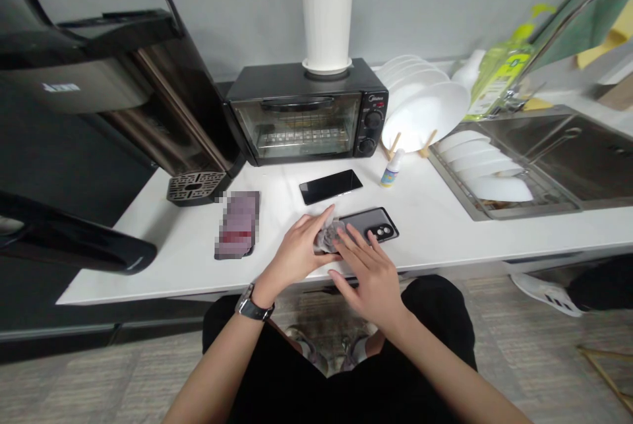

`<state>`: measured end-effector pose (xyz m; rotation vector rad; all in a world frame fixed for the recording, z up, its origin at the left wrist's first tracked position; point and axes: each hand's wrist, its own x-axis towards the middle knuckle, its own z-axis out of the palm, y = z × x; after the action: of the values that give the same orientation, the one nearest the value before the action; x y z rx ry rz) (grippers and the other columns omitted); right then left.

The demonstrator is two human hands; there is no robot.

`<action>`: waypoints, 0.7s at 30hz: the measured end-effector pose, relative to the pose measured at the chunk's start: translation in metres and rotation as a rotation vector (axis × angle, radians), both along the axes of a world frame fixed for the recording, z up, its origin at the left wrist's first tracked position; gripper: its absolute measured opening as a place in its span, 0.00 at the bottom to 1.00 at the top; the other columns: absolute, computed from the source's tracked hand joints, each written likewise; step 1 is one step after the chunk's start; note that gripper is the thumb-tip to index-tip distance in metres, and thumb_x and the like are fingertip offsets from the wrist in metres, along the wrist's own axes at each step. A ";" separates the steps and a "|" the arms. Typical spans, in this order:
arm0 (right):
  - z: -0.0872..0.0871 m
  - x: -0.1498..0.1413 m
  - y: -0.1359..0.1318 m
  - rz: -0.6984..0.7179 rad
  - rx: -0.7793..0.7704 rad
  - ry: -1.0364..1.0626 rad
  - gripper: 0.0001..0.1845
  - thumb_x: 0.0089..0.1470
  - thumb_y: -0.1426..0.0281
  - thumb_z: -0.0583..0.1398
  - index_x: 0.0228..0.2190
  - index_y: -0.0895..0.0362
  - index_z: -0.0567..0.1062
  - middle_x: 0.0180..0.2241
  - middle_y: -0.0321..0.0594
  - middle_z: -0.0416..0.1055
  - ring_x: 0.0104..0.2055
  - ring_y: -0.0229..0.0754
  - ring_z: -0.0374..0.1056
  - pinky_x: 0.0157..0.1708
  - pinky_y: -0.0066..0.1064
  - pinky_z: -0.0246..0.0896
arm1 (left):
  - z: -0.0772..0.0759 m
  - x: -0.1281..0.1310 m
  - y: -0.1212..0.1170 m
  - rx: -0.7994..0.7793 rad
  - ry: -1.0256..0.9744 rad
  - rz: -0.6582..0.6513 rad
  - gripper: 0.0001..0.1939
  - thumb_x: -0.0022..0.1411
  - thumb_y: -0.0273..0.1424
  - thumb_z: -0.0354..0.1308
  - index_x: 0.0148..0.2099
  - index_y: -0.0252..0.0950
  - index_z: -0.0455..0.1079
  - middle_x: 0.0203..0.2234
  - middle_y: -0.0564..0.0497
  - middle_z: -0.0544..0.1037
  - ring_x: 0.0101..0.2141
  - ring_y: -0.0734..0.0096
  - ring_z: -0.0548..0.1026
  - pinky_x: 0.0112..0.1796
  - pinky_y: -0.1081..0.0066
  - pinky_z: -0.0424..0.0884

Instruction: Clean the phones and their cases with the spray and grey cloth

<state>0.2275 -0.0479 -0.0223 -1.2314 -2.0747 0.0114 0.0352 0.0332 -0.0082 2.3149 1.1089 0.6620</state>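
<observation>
My left hand (295, 249), with a watch on its wrist, spans the left end of a grey phone (368, 221) lying back up on the counter, thumb at the near edge and fingers at the far edge. A crumpled grey cloth (328, 237) covers that end of the phone. My right hand (373, 279) rests its outstretched fingertips on the cloth, thumb held apart. Behind lies a black phone (331, 186), screen up. Another phone (240, 223), its screen blurred out, is to the left. A small white spray bottle (391, 170) stands at the right.
A toaster oven (301, 121) bears a white pot (327, 25) of chopsticks. A tall dark drinks machine (192, 114) stands left. White plates (425, 114) in a rack and a sink (554, 140) are on the right. The counter's front edge (445, 249) is close to my body.
</observation>
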 end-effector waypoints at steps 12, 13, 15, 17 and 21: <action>0.000 -0.010 0.022 0.099 -0.132 -0.120 0.34 0.65 0.51 0.60 0.62 0.61 0.72 0.61 0.55 0.72 0.65 0.57 0.67 0.66 0.57 0.59 | -0.003 -0.002 0.000 -0.033 -0.040 -0.004 0.51 0.62 0.34 0.70 0.78 0.46 0.44 0.60 0.44 0.74 0.58 0.54 0.70 0.59 0.54 0.69; 0.000 -0.009 0.020 0.103 -0.144 -0.125 0.34 0.65 0.50 0.60 0.62 0.60 0.72 0.61 0.54 0.72 0.65 0.56 0.68 0.67 0.56 0.59 | -0.003 -0.003 0.000 -0.034 -0.042 -0.008 0.51 0.61 0.34 0.70 0.78 0.47 0.44 0.61 0.44 0.74 0.58 0.54 0.70 0.59 0.53 0.68; 0.000 0.001 0.013 0.091 -0.155 -0.136 0.31 0.67 0.51 0.59 0.61 0.58 0.72 0.61 0.52 0.73 0.64 0.54 0.69 0.67 0.55 0.58 | -0.002 -0.003 0.000 -0.034 -0.036 -0.009 0.54 0.60 0.36 0.71 0.78 0.48 0.43 0.62 0.45 0.73 0.59 0.52 0.69 0.60 0.52 0.67; 0.002 0.023 0.007 0.046 -0.144 -0.171 0.27 0.69 0.54 0.57 0.60 0.57 0.73 0.61 0.50 0.73 0.64 0.52 0.70 0.67 0.55 0.57 | -0.001 -0.003 -0.001 -0.035 -0.025 -0.005 0.55 0.58 0.37 0.73 0.78 0.48 0.43 0.63 0.46 0.73 0.59 0.51 0.69 0.60 0.51 0.66; 0.002 0.071 0.004 -0.140 -0.080 -0.273 0.25 0.72 0.56 0.54 0.58 0.59 0.73 0.59 0.52 0.75 0.61 0.53 0.73 0.67 0.55 0.55 | 0.001 -0.001 -0.002 -0.051 -0.012 0.001 0.55 0.59 0.38 0.74 0.77 0.50 0.43 0.63 0.48 0.72 0.59 0.52 0.68 0.61 0.51 0.65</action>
<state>0.2981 -0.0438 -0.0199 -1.4953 -2.2313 -0.1469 0.0346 0.0314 -0.0069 2.2648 1.1089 0.6393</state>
